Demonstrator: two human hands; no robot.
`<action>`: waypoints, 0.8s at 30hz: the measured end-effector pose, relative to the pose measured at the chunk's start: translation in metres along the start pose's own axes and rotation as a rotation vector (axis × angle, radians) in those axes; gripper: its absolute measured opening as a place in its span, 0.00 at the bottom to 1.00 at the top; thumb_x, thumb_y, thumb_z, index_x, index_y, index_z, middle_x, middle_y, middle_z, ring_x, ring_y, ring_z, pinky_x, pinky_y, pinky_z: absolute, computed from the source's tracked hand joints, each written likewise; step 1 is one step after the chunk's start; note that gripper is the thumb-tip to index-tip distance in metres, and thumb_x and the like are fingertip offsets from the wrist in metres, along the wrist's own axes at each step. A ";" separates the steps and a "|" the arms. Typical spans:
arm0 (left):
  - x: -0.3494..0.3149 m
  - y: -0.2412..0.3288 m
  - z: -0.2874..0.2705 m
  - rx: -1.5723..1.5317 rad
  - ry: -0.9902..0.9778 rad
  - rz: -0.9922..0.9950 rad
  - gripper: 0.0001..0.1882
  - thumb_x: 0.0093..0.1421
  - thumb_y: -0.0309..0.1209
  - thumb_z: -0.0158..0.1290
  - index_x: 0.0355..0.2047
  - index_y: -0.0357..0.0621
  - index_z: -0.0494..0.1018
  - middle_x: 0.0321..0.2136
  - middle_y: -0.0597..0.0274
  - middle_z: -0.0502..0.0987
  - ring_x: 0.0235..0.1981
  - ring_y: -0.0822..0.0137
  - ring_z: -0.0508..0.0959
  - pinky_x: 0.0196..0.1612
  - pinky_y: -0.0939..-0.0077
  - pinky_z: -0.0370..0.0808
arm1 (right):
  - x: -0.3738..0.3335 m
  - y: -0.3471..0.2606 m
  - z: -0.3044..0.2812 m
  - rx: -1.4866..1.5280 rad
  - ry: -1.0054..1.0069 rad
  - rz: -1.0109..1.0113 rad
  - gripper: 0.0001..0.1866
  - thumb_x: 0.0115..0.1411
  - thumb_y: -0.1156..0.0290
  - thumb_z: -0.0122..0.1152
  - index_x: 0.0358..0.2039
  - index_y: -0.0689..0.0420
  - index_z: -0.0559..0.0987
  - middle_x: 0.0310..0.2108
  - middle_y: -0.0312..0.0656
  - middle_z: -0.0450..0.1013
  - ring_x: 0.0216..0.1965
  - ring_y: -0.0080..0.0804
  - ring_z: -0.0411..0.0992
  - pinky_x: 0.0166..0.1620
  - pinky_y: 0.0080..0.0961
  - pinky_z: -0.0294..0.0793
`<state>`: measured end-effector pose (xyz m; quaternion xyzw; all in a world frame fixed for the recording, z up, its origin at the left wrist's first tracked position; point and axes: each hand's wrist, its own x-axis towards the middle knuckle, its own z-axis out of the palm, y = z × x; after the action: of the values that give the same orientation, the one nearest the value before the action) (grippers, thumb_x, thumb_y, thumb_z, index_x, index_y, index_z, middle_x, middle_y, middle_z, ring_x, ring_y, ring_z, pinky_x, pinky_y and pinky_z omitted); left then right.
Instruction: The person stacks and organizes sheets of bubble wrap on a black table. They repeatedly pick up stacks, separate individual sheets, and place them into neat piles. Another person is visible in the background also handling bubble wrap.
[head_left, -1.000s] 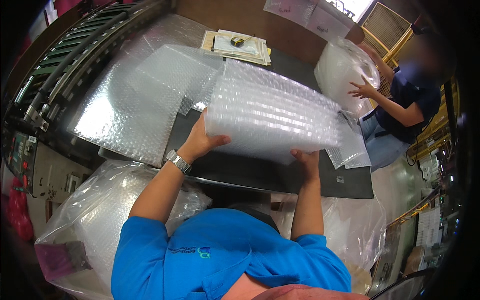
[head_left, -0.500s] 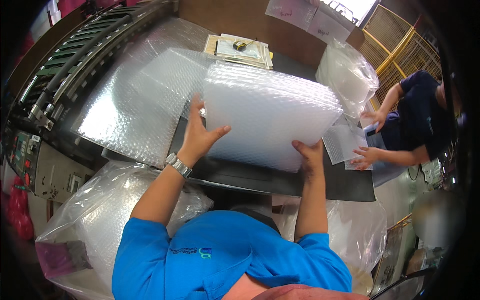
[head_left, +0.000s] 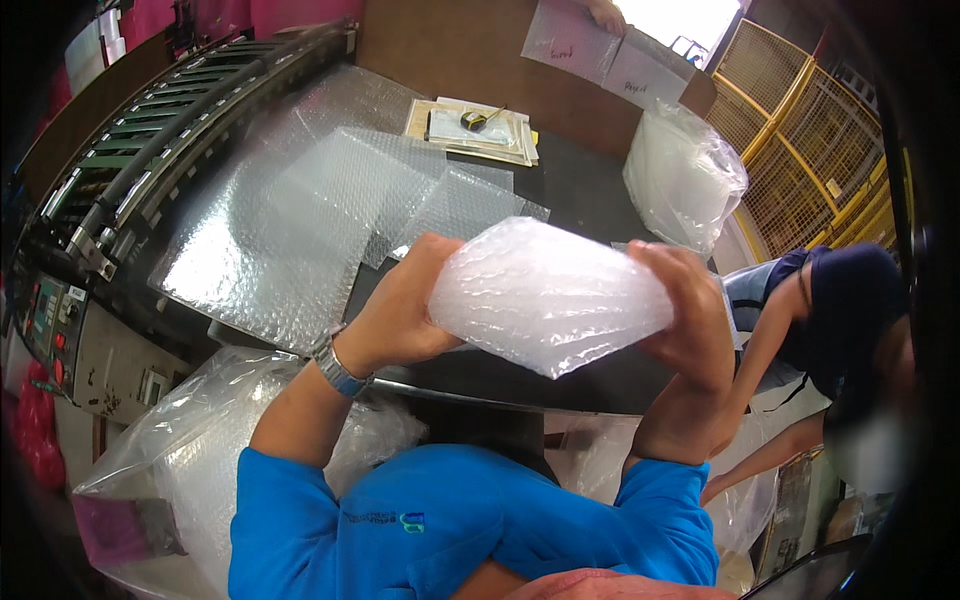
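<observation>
A thick stack of clear bubble wrap sheets (head_left: pixel 550 295) is held up over the black table (head_left: pixel 490 375), its layered edges turned toward me. My left hand (head_left: pixel 405 305), with a metal watch on the wrist, is closed on the stack's left end. On the right end my right hand (head_left: pixel 690 310) grips it, fingers on the far side. Beyond the stack, several loose bubble wrap sheets (head_left: pixel 455 205) lie overlapping on the table. They partly cover a larger bubble wrap sheet (head_left: pixel 230 240) at the left.
Papers (head_left: pixel 500 140) with a tape measure (head_left: pixel 473 121) lie at the back. A filled plastic bag (head_left: pixel 685 170) stands back right, another (head_left: pixel 200 430) lower left. A roller conveyor (head_left: pixel 130 150) and control box (head_left: pixel 60 340) are at left. A co-worker (head_left: pixel 840 320) bends at right; another person's hand (head_left: pixel 606 16) shows above.
The stack has been tipped up and toward me, so its edges show instead of its broad face. Both hands now grip its ends. The co-worker has bent down, reaching lower.
</observation>
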<state>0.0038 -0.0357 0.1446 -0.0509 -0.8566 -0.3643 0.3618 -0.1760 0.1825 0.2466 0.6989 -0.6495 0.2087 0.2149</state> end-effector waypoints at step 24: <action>-0.025 -0.081 0.013 -0.697 0.935 -0.612 0.35 0.51 0.30 0.57 0.54 0.30 0.51 0.51 0.47 0.62 0.52 0.59 0.63 0.55 0.66 0.59 | -0.074 0.067 0.245 0.551 -0.176 0.567 0.29 0.49 0.58 0.63 0.50 0.56 0.68 0.48 0.46 0.67 0.52 0.40 0.62 0.58 0.35 0.54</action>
<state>-0.0141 -0.0818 0.0745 0.2443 -0.4168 -0.6907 0.5381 -0.2449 0.0985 0.0057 0.5387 -0.7522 0.3653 -0.1030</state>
